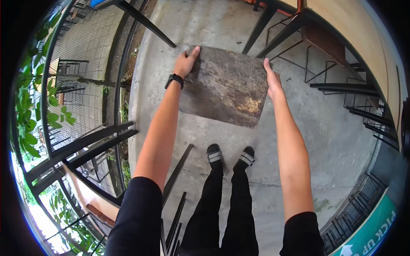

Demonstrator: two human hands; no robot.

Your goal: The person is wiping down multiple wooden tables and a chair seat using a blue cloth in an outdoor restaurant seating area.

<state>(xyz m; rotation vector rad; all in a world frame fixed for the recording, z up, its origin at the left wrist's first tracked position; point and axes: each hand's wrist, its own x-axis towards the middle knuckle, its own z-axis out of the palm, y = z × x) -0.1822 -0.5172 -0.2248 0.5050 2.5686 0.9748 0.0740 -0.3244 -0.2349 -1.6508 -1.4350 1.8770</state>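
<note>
A dark, worn rectangular mat (224, 85) is held up flat in front of me over the concrete floor. My left hand (185, 63) grips its far left corner, with a black watch on the wrist. Along the mat's right edge, my right hand (272, 79) holds it near the top. Both arms are stretched forward. Below the mat stand my feet in black and white sandals (230, 155).
Black metal chair and table legs (273, 25) stand ahead and at the right (354, 98). A black metal railing with mesh (85, 85) runs along the left, with green plants (30, 111) beyond. More dark frames (175, 205) lean near my left leg.
</note>
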